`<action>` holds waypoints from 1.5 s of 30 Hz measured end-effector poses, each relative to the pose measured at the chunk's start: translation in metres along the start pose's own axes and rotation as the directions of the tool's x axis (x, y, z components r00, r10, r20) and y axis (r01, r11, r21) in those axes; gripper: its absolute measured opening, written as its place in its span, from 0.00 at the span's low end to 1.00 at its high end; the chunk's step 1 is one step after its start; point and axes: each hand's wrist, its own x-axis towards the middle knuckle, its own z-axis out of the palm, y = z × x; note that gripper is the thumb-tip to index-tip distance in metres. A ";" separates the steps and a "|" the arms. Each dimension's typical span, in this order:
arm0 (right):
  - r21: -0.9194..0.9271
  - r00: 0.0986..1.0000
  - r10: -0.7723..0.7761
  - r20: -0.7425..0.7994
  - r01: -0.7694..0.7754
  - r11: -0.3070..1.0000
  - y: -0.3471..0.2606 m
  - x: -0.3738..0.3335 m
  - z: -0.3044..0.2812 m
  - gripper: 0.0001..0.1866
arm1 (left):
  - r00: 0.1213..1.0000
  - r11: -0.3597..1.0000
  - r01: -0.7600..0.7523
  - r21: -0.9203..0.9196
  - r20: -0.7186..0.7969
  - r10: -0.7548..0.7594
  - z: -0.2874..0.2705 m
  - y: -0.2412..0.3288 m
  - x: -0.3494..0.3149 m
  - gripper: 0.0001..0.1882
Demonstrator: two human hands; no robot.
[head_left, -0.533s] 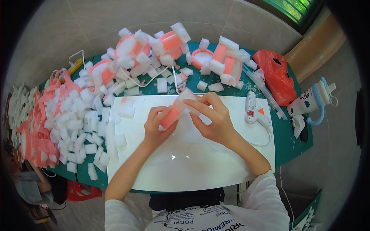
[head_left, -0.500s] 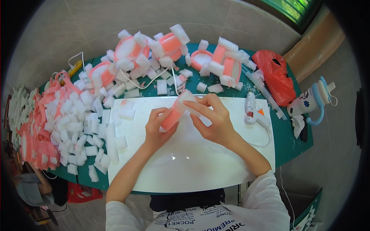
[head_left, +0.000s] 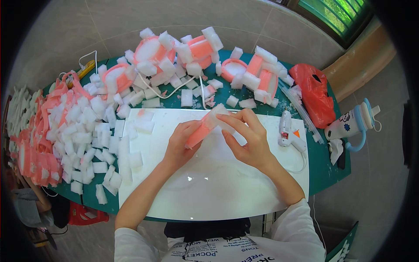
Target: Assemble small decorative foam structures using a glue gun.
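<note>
Pink-and-white foam piece [head_left: 200, 134] sits between the person's two hands, raised over the twelve o'clock part of the white board [head_left: 174, 196]. From where I stand, taking that board as my dial with six at the person's body, the left hand [head_left: 180, 142] has its fingers wrapped around the pink band. The right hand [head_left: 251, 142] comes in on the other side, its fingers bent and touching the white block at the band's upper end; whether they actually pinch it I cannot tell.

At two o'clock a white glue gun [head_left: 285, 126] lies on the board, and farther out that way are clear sticks [head_left: 303, 111] and a crumpled red bag [head_left: 312, 94]. Between two and three, a pale bottle [head_left: 345, 126] with a blue handle lies tilted near the edge of the green tabletop [head_left: 329, 177], with a crumpled white tissue [head_left: 335, 150] just beside it.

Loose white foam blocks [head_left: 89, 137] heap up from nine to ten o'clock, and past them, at nine, is a pile of pink pieces [head_left: 39, 161]. Pink rings with white blocks attached [head_left: 150, 50] spread from eleven to one.
</note>
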 end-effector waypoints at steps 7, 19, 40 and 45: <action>0.002 0.998 -0.060 0.020 0.060 0.998 0.002 -0.002 0.002 0.23 | 1.000 0.999 0.009 -0.050 0.018 -0.008 0.002 0.000 -0.003 0.34; 0.029 0.982 0.128 0.141 -0.133 0.991 -0.009 -0.001 -0.011 0.24 | 0.999 1.000 -0.028 -0.007 0.040 0.028 0.000 0.002 0.000 0.35; 0.058 0.991 -0.020 0.132 0.012 0.998 0.007 0.001 -0.008 0.24 | 0.994 0.996 0.081 0.032 0.064 -0.083 0.002 0.003 -0.002 0.30; 0.069 0.994 -0.040 0.106 0.032 0.997 0.010 -0.001 -0.003 0.21 | 0.995 0.993 0.103 -0.059 -0.009 -0.103 0.004 0.003 -0.002 0.27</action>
